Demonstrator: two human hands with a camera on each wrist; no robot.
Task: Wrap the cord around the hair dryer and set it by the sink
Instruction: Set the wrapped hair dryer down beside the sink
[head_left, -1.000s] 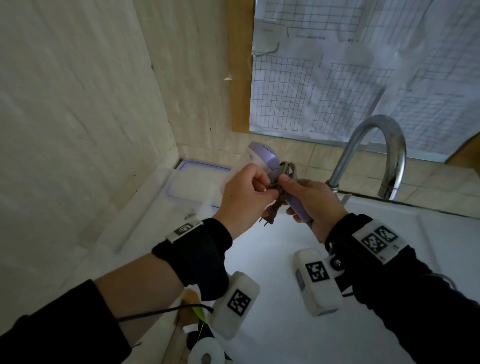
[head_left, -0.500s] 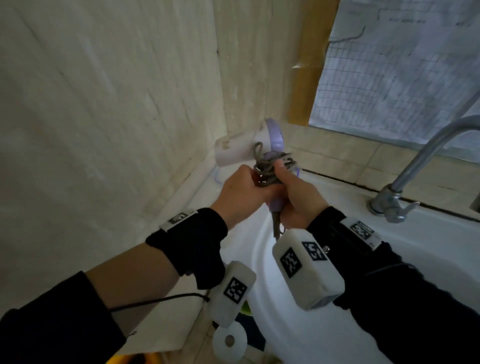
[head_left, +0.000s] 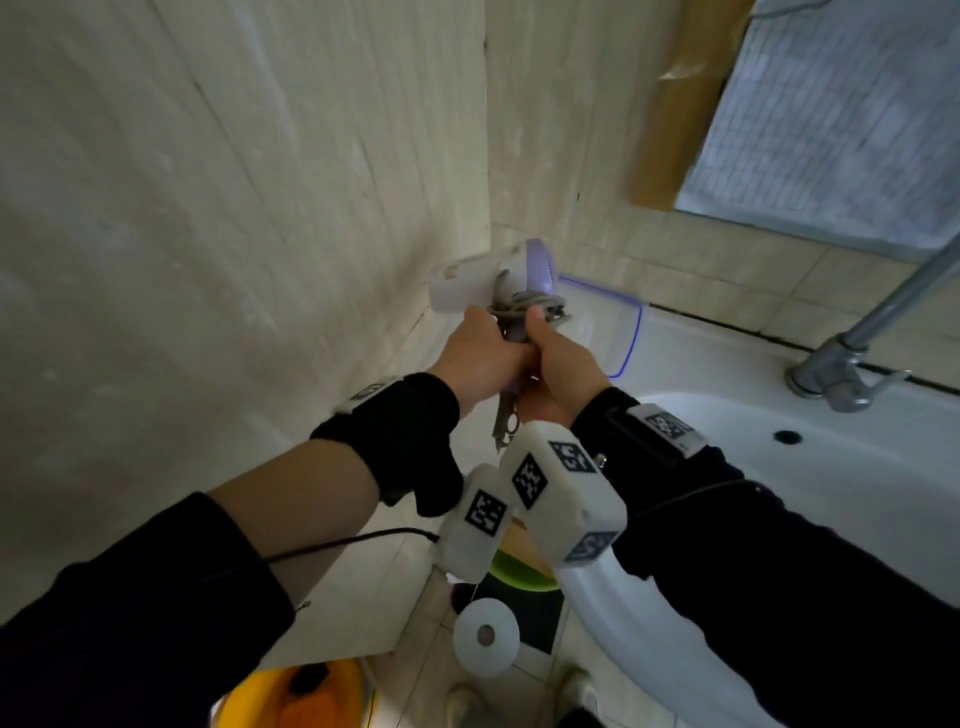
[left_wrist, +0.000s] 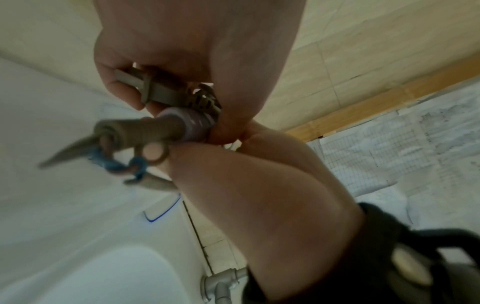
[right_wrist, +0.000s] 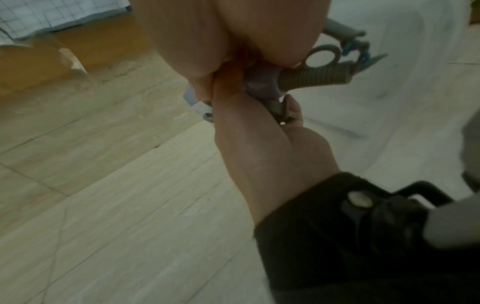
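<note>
The hair dryer (head_left: 537, 270) has a purple back and a white nozzle pointing left at the wall. Its grey cord (head_left: 524, 304) is wound in loops around the handle. Both hands hold it in the air close to the wall corner, left of the sink (head_left: 857, 467). My right hand (head_left: 558, 364) grips the handle over the coils. My left hand (head_left: 483, 348) pinches the grey plug (left_wrist: 142, 84) against the handle. The purple handle end (left_wrist: 194, 123) and its ribbed cord sleeve (right_wrist: 311, 76) stick out below the hands.
A tiled wall stands close on the left. A clear lid with a blue edge (head_left: 618, 338) lies on the ledge behind the dryer. The metal faucet (head_left: 841, 374) is at the right. Below are a paper roll (head_left: 485, 634), a green bowl (head_left: 519, 574) and an orange bucket (head_left: 301, 696).
Both hands carried the dryer from over the basin by the faucet to the left wall corner. The nozzle now points left, and the hands hold as before.
</note>
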